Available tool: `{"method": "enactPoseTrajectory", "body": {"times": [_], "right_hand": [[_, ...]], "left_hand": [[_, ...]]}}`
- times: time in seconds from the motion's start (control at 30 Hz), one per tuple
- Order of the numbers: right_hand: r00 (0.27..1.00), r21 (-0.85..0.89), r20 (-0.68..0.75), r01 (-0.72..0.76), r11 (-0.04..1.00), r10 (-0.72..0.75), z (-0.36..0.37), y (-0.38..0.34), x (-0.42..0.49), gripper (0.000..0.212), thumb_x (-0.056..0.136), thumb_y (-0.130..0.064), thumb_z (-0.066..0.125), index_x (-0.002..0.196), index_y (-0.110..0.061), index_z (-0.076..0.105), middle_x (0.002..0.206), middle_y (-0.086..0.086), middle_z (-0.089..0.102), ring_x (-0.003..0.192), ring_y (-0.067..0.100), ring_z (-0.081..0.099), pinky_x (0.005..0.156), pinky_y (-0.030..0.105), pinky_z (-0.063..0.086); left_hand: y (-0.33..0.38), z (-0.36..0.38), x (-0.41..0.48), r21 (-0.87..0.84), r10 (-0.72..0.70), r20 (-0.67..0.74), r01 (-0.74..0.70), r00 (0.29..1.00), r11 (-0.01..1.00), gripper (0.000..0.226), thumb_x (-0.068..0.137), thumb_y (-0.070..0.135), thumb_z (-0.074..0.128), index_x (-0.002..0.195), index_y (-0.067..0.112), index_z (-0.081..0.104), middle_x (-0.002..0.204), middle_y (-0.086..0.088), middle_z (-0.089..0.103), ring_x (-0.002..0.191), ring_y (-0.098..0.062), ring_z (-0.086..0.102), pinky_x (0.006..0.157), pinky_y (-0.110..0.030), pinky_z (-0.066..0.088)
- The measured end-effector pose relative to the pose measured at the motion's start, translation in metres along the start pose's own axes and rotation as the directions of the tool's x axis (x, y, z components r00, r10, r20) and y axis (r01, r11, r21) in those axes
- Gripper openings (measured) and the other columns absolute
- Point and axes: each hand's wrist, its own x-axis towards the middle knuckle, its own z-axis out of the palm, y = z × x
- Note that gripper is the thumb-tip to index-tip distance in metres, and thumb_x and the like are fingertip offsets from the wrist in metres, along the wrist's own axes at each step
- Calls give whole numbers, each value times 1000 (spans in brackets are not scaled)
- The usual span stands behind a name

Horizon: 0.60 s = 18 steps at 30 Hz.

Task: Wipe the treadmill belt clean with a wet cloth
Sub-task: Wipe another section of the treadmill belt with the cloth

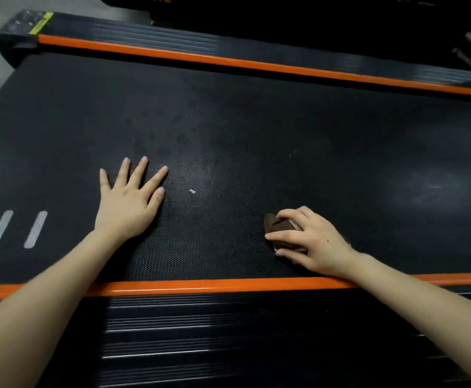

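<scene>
Fingers of my left hand lie straight and fanned apart, palm flat on the treadmill belt in the left half of the frame, holding nothing. Further left, at the frame's edge, I read slanted pale stripes printed on the belt. Above that hand the black surface carries faint dark smudges, and just right of the thumb sits a small white speck. Moving right, my right hand rests on the belt, lower right of centre, its fingers curled round a bunched brown cloth that touches the belt. Only the cloth's left end shows past the fingers. I cannot tell from here whether the cloth is wet. At the far right the belt shows a pale hazy sheen. An orange strip borders the belt's near edge, crossed by both forearms, with a ribbed black side rail below it. A second orange strip runs along the far edge.
</scene>
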Motion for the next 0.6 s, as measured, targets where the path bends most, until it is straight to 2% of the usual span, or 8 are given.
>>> {"method": "enactPoseTrajectory", "body": {"times": [0.07,0.13,0.2,0.23,0.27,0.4,0.5,0.6], "right_hand": [[997,-31,-73,19,999,-21,3,12,16,30,88,-46,54,109,-31,69,116,8,57,91,23,53,66,30,49],[963,-46,-185,-210,977,199,2,22,47,29,87,-44,55,108,-31,68,116,7,55,95,24,52,63,36,53],[846,-33,-255,-491,871,467,5,26,75,30,89,-42,55,114,-29,65,121,6,51,104,26,48,73,40,51],[816,-42,-271,-539,841,510,9,21,84,31,90,-40,55,116,-27,64,121,7,50,105,27,47,75,38,48],[827,-44,-288,-515,856,483,15,9,88,30,90,-39,55,116,-26,64,118,8,51,103,28,48,73,37,47],[960,-61,-269,-91,994,71,39,-39,81,35,84,-44,48,106,-27,68,100,5,61,81,25,57,51,27,46],[983,-104,-183,-5,995,-14,31,-32,79,46,82,-56,41,113,-31,65,108,3,61,83,23,55,52,27,44],[988,-249,-149,-8,968,-30,29,-28,70,60,81,-66,40,127,-31,55,120,7,56,88,25,52,58,32,46]], "left_hand": [[0,1,0,4,-2,12,2,1000,1000,62,83,61,-9,143,47,-1,160,0,6,147,-26,-3,113,-57,-4],[0,1,0,-2,-11,18,11,1000,1000,65,81,63,-9,143,47,0,160,1,5,147,-25,-3,113,-56,-4],[1,1,1,5,-24,30,23,999,1000,66,79,64,-9,142,49,-1,160,3,4,147,-23,-4,113,-56,-4],[1,1,1,9,-33,35,33,999,999,65,79,65,-9,142,50,-2,160,4,3,147,-22,-5,113,-56,-4],[2,0,2,12,-41,43,40,998,999,63,79,64,-8,141,50,-3,160,5,2,147,-21,-5,114,-55,-4],[5,-3,1,17,-54,49,53,997,998,61,81,63,-7,141,51,-4,160,6,0,147,-20,-7,114,-54,-5],[8,-5,0,22,-61,60,60,996,998,47,96,55,6,143,50,-3,160,5,-2,146,-20,-9,115,-54,-6],[8,-5,-1,2,-45,46,45,998,999,47,99,51,9,144,49,-1,160,4,-2,146,-21,-10,114,-54,-8]]}}
